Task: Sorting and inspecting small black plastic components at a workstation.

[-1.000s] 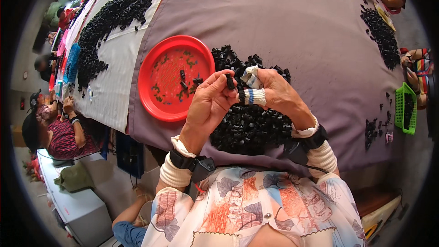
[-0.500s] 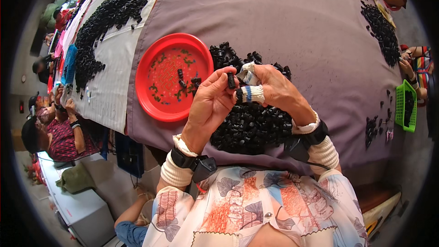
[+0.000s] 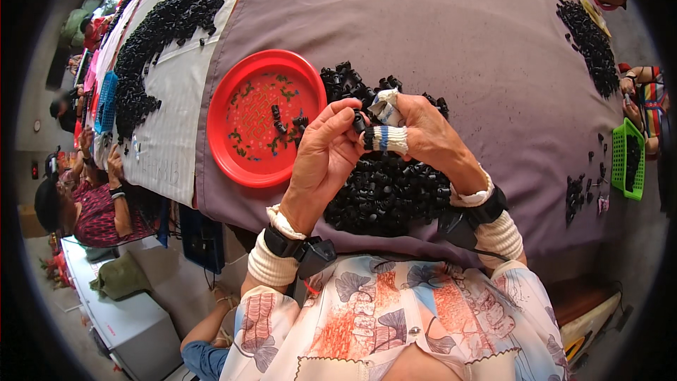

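My left hand (image 3: 323,152) pinches a small black cylindrical plastic part (image 3: 359,123) between thumb and fingers. Right up against it is my right hand (image 3: 431,134), its fingers curled in; white fabric covers with blue and black bands (image 3: 386,139) wrap its thumb and a finger. Whether that hand grips a small tool is hidden. Below and behind both hands spreads a heap of similar black parts (image 3: 388,194). To the left lies a round red plastic tray (image 3: 220,144) with a few black parts on its patterned bottom.
A mauve cloth (image 3: 493,49) covers the table. Long heaps of black parts (image 3: 134,63) lie on a pale cloth at left, near a blue basket (image 3: 106,102). At right are another heap (image 3: 589,46) and a green basket (image 3: 620,159). Other people work around the table edges.
The black part has tilted and sits deeper between my hands, partly covered by my left fingers. My right hand has barely moved.
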The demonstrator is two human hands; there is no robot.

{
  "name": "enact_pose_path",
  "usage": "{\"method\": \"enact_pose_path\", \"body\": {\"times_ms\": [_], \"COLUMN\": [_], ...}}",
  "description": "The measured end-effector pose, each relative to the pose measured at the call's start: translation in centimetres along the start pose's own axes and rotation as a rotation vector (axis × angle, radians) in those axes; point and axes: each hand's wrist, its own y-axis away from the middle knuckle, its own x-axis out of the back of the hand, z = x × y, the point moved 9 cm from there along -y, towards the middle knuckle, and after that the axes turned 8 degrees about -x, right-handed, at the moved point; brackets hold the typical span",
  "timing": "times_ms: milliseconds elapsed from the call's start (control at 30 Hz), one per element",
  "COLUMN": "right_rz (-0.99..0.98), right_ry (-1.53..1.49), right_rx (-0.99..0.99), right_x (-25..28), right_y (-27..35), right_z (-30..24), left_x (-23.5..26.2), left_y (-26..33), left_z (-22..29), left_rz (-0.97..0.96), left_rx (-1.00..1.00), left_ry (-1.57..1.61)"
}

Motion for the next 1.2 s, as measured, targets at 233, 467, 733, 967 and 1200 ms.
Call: {"method": "enact_pose_path", "body": {"times_ms": [233,467,733,967,1200], "right_rz": [-0.003,-0.004,-0.033,-0.082,-0.098], "right_ry": [-0.089,-0.092,-0.075,0.017,0.094], "right_rx": [-0.022,-0.06,-0.056,-0.053,-0.041], "right_x": [0.2,0.0,-0.1,-0.8,-0.8], "right_y": [-0.1,0.0,0.1,-0.3,-0.5], "right_z": [1.1,1.3,1.1,1.5,1.0], "left_x": [-0.3,0.2,0.2,0.0,-0.1], "left_y": [0.1,-0.2,0.0,0.2,0.2], "left_z": [0.4,0.5,0.0,0.0,0.1], "left_rz": [0.068,0.034,0.055,0.1,0.101], "left_rx": [-0.05,-0.055,-0.027,-0.016,-0.001], "left_ry": [-0.158,-0.169,-0.115,-0.149,-0.179]}}
